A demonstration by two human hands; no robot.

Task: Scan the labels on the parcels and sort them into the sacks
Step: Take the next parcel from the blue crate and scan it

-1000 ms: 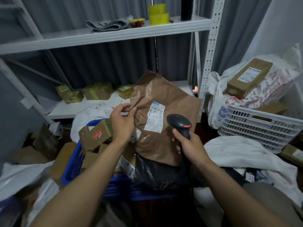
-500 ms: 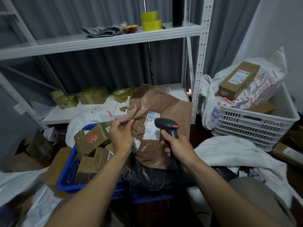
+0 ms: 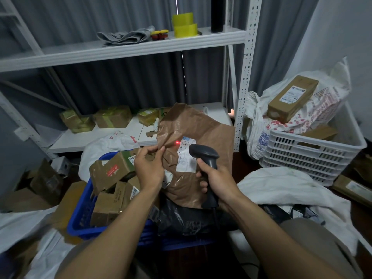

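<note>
Two bare hands work over the heap. The left hand (image 3: 149, 168) has its grip pinched, thumb against fingertips, on the left edge of one brown paper parcel (image 3: 203, 125), which stands upright above the blue crate (image 3: 79, 210). The right hand (image 3: 220, 183) has its grip wrapped round the handle of one black scanner (image 3: 203, 155). The scanner's head points at the single white label (image 3: 184, 163) on the parcel's face, and one red dot (image 3: 177, 142) glows just left of the label's top corner.

In the blue crate I count at least three cardboard boxes (image 3: 112, 170), tumbled against each other. One black plastic bag (image 3: 187, 218) lies under the parcel's bottom edge.

To the right sits one white crate (image 3: 314, 156) holding a printed sack (image 3: 326, 109), with one long carton (image 3: 291, 97) tilted on top of it. A plain white sack (image 3: 281, 188) lies crumpled near the right forearm. A second white sack (image 3: 108, 142) bulges behind the blue crate.

On the upper shelf (image 3: 120, 50) two yellow tape rolls (image 3: 184, 25) stand stacked beside one folded grey cloth (image 3: 124, 36). On the lower shelf (image 3: 68, 140) three taped parcels (image 3: 112, 117) sit in a row.
</note>
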